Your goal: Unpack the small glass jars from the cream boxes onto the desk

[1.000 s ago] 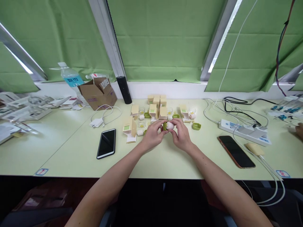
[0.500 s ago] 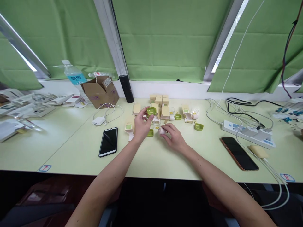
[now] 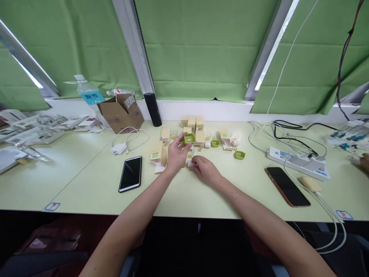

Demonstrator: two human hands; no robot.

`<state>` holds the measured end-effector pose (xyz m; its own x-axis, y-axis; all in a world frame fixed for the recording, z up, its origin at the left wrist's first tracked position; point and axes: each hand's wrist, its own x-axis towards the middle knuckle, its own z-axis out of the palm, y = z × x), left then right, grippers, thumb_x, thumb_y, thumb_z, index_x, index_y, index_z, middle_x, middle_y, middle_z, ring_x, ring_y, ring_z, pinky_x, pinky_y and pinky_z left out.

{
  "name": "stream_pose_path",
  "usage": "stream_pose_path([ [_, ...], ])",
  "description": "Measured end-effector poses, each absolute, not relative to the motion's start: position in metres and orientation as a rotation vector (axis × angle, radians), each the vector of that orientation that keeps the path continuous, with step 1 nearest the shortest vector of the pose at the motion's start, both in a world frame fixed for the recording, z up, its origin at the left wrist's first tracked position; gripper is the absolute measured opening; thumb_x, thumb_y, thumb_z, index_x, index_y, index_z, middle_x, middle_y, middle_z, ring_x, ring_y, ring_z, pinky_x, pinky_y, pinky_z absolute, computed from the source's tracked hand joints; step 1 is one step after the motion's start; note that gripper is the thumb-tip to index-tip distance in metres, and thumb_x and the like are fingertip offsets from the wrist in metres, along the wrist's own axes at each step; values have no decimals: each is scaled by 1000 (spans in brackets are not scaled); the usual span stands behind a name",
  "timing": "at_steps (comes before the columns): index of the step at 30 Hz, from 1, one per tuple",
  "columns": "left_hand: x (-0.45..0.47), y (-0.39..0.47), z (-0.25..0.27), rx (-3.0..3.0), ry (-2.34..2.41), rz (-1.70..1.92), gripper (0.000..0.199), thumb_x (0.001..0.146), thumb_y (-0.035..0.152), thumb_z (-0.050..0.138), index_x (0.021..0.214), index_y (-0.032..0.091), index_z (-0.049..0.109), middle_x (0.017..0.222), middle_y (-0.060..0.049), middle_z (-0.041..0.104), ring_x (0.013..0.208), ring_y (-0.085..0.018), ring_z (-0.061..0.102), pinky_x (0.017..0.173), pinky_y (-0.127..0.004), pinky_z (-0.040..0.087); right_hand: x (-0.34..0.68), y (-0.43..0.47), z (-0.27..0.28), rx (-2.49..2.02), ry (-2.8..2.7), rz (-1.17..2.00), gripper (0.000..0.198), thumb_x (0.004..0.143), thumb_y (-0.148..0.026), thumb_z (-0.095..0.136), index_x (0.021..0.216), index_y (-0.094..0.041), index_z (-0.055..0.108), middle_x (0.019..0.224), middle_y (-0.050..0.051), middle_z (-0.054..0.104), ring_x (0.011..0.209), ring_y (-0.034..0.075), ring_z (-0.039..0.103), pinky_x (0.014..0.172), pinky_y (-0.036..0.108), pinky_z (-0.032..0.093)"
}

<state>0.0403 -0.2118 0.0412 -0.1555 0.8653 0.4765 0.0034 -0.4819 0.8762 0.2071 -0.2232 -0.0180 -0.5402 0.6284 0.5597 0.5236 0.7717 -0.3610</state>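
Observation:
My left hand (image 3: 178, 154) is closed on a small green tray-like holder (image 3: 189, 138), held above the table among the small boxes. Beside it, lower and to the right, my right hand (image 3: 206, 169) pinches a small white rounded piece (image 3: 190, 164) just over the tabletop. A clear cup with a yellow mark (image 3: 190, 154) stands between the hands. Another green holder (image 3: 215, 143) and a white piece (image 3: 207, 144) lie right of the boxes, and one more green holder (image 3: 239, 154) lies farther right. An opened cream box (image 3: 157, 157) is left of my left hand.
Cream boxes (image 3: 192, 122) are grouped at the back. A phone (image 3: 130, 174) and a charger (image 3: 119, 148) lie left; a second phone (image 3: 287, 186) and a power strip (image 3: 298, 163) with cables lie right. A cardboard box (image 3: 122, 113) stands back left. Another person's hand (image 3: 364, 161) shows at the right edge.
My left hand has brought the green holder slightly right and down. My right hand has shifted left and down with the white piece. Another person's hand has appeared at the right edge.

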Motion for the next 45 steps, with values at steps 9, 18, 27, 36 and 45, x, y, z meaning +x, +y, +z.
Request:
stream_pose_path([
  [9,41,-214,39,1429,983,1689,54,83,35,78,131,14,65,130,-16,70,121,-27,67,102,-40,57,207,-226,-14,-947,-2315,211,25,92,-16,67,112,-22,53,107,10,68,93,25,67,75,36,54],
  [18,40,-214,33,1471,957,1653,52,84,33,77,132,16,66,127,-14,70,113,-24,68,99,-37,58,212,-230,-13,-919,-2254,196,41,90,-20,67,127,-21,50,116,12,69,95,26,69,78,41,58],
  [27,49,-224,18,1943,1093,1494,45,89,25,71,134,23,66,129,-11,72,113,-25,69,103,-43,57,247,-224,12,-807,-1806,65,27,96,-19,58,122,-25,59,113,11,71,82,21,68,62,36,61],
  [36,56,-242,15,2281,1034,1371,57,98,23,59,153,23,46,146,-14,62,133,-28,60,112,-49,51,242,-228,8,-710,-1932,170,51,92,-15,59,141,-27,55,132,14,66,118,28,67,67,36,68],
  [45,56,-234,25,1635,922,1370,48,98,64,54,100,18,68,88,-7,69,77,-18,63,68,-30,50,239,-234,16,-674,-1792,255,43,92,-20,66,133,-29,60,124,12,68,115,27,67,75,40,69],
])
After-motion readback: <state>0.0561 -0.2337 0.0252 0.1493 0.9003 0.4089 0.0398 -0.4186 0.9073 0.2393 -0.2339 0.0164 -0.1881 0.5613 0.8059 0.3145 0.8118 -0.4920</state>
